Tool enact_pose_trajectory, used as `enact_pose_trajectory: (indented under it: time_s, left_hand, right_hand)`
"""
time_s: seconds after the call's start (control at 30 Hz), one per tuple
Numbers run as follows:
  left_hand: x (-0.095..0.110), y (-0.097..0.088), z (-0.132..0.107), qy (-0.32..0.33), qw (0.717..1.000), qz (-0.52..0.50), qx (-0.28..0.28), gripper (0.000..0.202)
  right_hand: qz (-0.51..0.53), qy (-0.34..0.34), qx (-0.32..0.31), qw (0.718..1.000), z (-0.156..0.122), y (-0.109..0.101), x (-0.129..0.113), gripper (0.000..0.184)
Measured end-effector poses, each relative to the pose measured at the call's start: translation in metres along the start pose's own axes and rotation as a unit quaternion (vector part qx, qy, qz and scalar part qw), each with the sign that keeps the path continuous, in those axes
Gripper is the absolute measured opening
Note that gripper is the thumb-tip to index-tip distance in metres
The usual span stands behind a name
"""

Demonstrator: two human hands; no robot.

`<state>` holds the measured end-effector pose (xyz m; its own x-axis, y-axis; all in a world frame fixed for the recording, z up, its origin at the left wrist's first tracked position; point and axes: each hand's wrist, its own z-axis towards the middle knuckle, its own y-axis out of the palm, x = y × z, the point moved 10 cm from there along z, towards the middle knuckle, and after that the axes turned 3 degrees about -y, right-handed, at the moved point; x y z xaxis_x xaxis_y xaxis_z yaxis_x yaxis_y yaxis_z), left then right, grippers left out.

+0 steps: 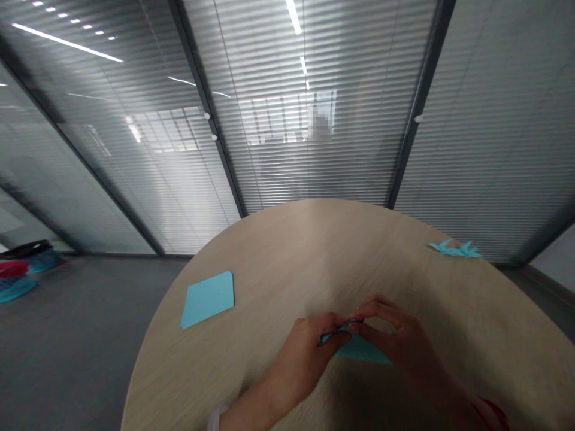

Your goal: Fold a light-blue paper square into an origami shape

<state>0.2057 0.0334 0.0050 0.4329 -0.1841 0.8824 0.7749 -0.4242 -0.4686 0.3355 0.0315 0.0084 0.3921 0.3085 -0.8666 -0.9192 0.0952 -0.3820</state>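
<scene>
Close to me over the table, a sheet of blue paper [365, 352] is partly folded, its lower edge showing flat between my hands. My left hand [309, 347] pinches the paper's upper left part between thumb and fingers. From the other side, my right hand [395, 335] grips the upper edge with thumb and fingertips, which meet near my left fingertips. The fingers hide much of the fold. A dark edge shows along the paper by my left thumb.
On the round wooden table [309, 245], a stack of blue paper [209, 298] lies at left. Folded blue paper pieces [456, 248] sit near the right rim. Glass panels with blinds [314, 161] stand behind. Blurred red and blue items [18, 278] are on the floor at far left.
</scene>
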Motion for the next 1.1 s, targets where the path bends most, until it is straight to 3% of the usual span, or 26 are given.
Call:
enact_pose_trajectory:
  time_s: [0.23, 0.37, 0.5, 0.67, 1.1]
  left_hand:
    - [-0.006, -0.011, 0.001, -0.010, 0.999, 0.031, 0.019, 0.014]
    - [-0.014, -0.020, 0.005, -0.033, 0.998, -0.029, 0.045, 0.013]
    - [-0.022, -0.024, 0.007, -0.076, 0.987, -0.128, 0.064, 0.015]
    - [-0.025, -0.031, 0.004, -0.125, 0.967, -0.199, 0.094, 0.020]
    - [-0.032, -0.040, 0.002, -0.103, 0.949, -0.255, 0.152, 0.026]
  right_hand:
    - [0.010, 0.088, 0.028, 0.996, 0.001, -0.007, 0.013, 0.014]
    - [0.048, 0.138, 0.053, 0.988, 0.000, -0.013, 0.024, 0.018]
    - [0.122, 0.148, 0.048, 0.980, 0.000, -0.011, 0.035, 0.020]
    - [0.142, 0.154, 0.065, 0.976, 0.001, -0.015, 0.039, 0.021]
    - [0.166, 0.155, 0.073, 0.971, 0.000, -0.022, 0.027, 0.022]
